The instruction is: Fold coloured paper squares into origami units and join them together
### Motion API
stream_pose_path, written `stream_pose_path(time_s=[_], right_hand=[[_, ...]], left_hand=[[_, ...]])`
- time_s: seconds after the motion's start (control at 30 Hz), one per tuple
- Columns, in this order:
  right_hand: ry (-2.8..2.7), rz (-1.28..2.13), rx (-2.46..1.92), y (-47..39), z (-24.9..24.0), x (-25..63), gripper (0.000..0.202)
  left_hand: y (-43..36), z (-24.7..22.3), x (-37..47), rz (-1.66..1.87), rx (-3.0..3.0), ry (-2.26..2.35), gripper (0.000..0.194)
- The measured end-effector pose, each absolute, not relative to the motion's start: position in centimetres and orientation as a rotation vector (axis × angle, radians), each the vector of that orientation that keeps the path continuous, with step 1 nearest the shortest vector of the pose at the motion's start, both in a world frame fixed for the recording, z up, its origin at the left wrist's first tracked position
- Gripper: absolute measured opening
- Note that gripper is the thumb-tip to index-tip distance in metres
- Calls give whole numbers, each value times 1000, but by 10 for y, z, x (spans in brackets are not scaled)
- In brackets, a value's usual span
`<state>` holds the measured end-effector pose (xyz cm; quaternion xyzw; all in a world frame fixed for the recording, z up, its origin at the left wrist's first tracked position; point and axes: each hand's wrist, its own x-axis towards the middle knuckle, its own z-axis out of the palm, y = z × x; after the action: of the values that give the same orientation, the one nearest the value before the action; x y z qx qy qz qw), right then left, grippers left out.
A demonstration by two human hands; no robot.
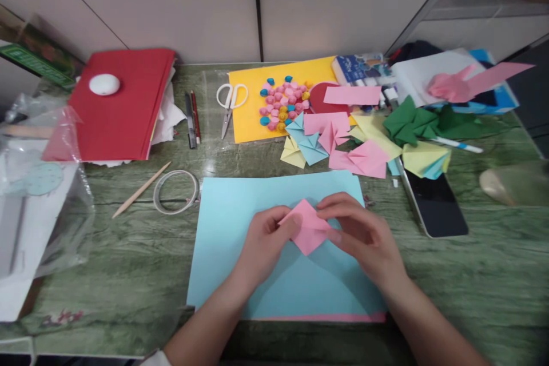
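Note:
A small folded pink paper point(306, 240), diamond-shaped with a crease across its middle, is held above a light blue sheet point(227, 217). My left hand point(270, 237) pinches its left corner, thumb on top. On the right side, my right hand point(358, 229) touches the paper's edge and right corner with thumb and index finger, the other fingers curved above. Pink paper shows under the blue sheet's front edge. Behind the sheet lie folded pink point(364, 158), blue point(314, 148) and yellow point(293, 153) paper pieces.
White scissors point(228, 108) and small paper rolls point(281, 104) lie by a yellow sheet point(244, 123). A tape roll point(156, 194) and wooden stick point(141, 190) are left. A phone point(435, 203) and green folded papers point(407, 120) are right. A red folder point(120, 120) stays back left.

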<state>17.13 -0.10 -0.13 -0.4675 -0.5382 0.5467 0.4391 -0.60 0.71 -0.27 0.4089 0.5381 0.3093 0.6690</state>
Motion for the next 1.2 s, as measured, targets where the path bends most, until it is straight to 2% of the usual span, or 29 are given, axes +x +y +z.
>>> stream_pose_path(time_s=[0.2, 0.33, 0.57, 0.73, 1.2], right_hand=[[-1367, 1350, -1188, 0, -1, 172, 12], [-1403, 1320, -1238, 1, -3, 172, 2], [-1436, 1292, -1339, 2, -4, 170, 13], [-1438, 1277, -1378, 3, -3, 165, 14], [-1509, 1134, -1415, -4, -11, 161, 14]], left_hand=[[8, -5, -7, 704, 734, 1099, 33], [9, -1, -8, 670, 784, 1068, 29], [8, 0, -4, 675, 861, 1124, 12], [8, -6, -5, 733, 774, 1113, 22], [6, -3, -4, 656, 824, 1059, 21]])
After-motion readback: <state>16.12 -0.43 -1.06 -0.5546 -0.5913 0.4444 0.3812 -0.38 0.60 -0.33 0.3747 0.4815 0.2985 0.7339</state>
